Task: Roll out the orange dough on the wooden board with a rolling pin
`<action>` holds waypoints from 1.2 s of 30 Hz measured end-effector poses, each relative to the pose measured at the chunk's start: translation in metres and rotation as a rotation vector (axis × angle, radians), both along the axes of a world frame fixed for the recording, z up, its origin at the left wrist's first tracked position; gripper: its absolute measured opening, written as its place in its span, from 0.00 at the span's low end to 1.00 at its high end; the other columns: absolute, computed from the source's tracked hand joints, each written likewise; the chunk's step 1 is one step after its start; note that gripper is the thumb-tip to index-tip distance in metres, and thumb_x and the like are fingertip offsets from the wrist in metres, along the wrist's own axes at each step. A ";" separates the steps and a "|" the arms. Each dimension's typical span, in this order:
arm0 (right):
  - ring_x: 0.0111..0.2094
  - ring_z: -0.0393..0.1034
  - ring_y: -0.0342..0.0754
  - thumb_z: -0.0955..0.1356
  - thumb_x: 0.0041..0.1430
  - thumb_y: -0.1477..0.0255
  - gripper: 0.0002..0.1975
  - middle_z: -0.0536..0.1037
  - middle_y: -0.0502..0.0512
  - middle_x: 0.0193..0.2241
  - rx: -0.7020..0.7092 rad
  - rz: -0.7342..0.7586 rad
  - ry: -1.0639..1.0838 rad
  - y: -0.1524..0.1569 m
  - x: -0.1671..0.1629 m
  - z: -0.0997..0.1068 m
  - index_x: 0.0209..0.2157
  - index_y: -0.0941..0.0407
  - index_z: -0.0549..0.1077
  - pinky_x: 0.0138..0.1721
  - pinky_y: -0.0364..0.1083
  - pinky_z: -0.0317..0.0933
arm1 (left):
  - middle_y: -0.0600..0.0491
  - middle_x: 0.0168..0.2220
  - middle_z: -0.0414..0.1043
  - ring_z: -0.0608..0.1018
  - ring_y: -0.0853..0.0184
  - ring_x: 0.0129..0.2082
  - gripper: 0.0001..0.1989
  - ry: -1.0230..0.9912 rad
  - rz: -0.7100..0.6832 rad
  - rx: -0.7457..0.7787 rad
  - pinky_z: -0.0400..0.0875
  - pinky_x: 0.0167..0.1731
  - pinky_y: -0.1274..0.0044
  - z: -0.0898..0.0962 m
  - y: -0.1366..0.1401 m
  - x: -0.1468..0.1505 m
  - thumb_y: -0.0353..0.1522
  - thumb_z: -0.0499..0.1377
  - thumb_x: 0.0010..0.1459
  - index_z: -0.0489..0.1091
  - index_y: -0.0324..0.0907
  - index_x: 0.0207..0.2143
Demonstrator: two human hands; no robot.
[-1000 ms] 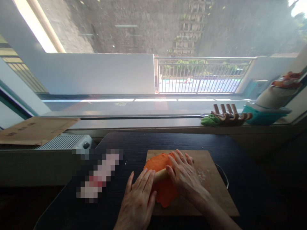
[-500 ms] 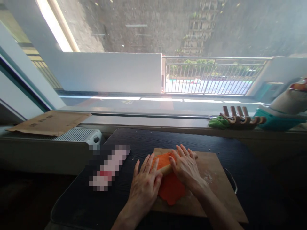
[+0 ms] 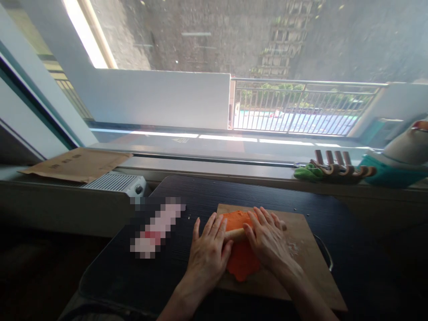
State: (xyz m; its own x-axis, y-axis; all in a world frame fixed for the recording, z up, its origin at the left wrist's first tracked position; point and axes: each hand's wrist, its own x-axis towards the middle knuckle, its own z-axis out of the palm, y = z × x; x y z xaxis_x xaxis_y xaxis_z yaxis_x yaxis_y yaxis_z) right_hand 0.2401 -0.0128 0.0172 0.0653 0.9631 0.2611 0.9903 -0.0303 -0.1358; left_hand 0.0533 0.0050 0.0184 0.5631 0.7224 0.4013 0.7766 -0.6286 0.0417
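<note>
A wooden rolling pin (image 3: 235,234) lies across a flattened sheet of orange dough (image 3: 243,263) on a wooden board (image 3: 301,276). My left hand (image 3: 207,249) rests with fingers stretched out over the pin's left end. Over its right part lies my right hand (image 3: 269,238), palm down, fingers extended and slightly apart. Dough shows both beyond the pin and on the near side of it, with an uneven edge. The parts of the pin beneath my palms are hidden.
White flour (image 3: 293,247) is scattered on the board's right side. The board sits on a dark table (image 3: 160,285), near a pixelated pinkish item (image 3: 162,223). A brown envelope (image 3: 80,165) lies on a heater (image 3: 113,182). Along the windowsill are a green cloth (image 3: 308,172) and a teal container (image 3: 384,171).
The pin now lies less slanted, its right end closer to me. My right hand has moved slightly toward me with it. The whole view has shifted a little.
</note>
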 end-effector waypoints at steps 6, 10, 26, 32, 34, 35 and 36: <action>0.62 0.52 0.54 0.54 0.66 0.63 0.22 0.67 0.57 0.57 0.020 0.009 0.008 -0.002 0.000 -0.001 0.55 0.55 0.69 0.61 0.57 0.44 | 0.46 0.58 0.65 0.66 0.58 0.59 0.23 -0.006 -0.034 -0.003 0.54 0.59 0.57 0.000 -0.011 -0.003 0.33 0.49 0.61 0.62 0.39 0.58; 0.63 0.49 0.53 0.57 0.64 0.61 0.25 0.60 0.56 0.62 0.177 0.090 -0.078 -0.060 0.013 -0.025 0.61 0.54 0.60 0.61 0.56 0.43 | 0.47 0.60 0.63 0.65 0.62 0.60 0.25 0.049 -0.194 0.157 0.48 0.63 0.63 -0.010 -0.043 -0.020 0.32 0.50 0.61 0.58 0.38 0.60; 0.62 0.53 0.53 0.54 0.67 0.64 0.22 0.68 0.55 0.57 0.032 0.032 -0.025 -0.006 0.001 -0.001 0.54 0.54 0.69 0.61 0.55 0.43 | 0.45 0.57 0.67 0.66 0.57 0.59 0.22 -0.042 -0.032 -0.036 0.53 0.60 0.57 0.000 -0.007 -0.003 0.35 0.49 0.62 0.63 0.38 0.57; 0.63 0.49 0.51 0.58 0.65 0.62 0.27 0.60 0.56 0.62 0.211 0.133 -0.140 -0.075 0.015 -0.027 0.62 0.57 0.56 0.61 0.55 0.41 | 0.50 0.61 0.62 0.63 0.62 0.61 0.27 0.029 -0.208 0.115 0.47 0.63 0.65 -0.008 -0.043 -0.021 0.30 0.52 0.59 0.56 0.38 0.61; 0.63 0.49 0.51 0.58 0.65 0.61 0.27 0.60 0.57 0.61 0.183 0.111 -0.126 -0.065 0.014 -0.024 0.62 0.57 0.58 0.62 0.55 0.41 | 0.50 0.61 0.62 0.62 0.62 0.61 0.26 0.033 -0.173 0.086 0.46 0.63 0.63 -0.007 -0.035 -0.016 0.30 0.51 0.60 0.57 0.39 0.61; 0.63 0.50 0.52 0.57 0.65 0.61 0.26 0.61 0.57 0.61 0.160 0.088 -0.110 -0.053 0.012 -0.019 0.60 0.57 0.60 0.62 0.55 0.41 | 0.50 0.61 0.63 0.63 0.61 0.61 0.25 0.027 -0.134 0.056 0.47 0.63 0.61 -0.005 -0.026 -0.012 0.31 0.50 0.61 0.58 0.38 0.60; 0.63 0.50 0.52 0.56 0.66 0.61 0.25 0.62 0.57 0.60 0.114 0.066 -0.087 -0.037 0.009 -0.014 0.59 0.57 0.62 0.62 0.55 0.41 | 0.49 0.60 0.63 0.63 0.59 0.61 0.24 0.018 -0.085 0.018 0.49 0.62 0.59 -0.003 -0.016 -0.007 0.32 0.50 0.62 0.59 0.38 0.60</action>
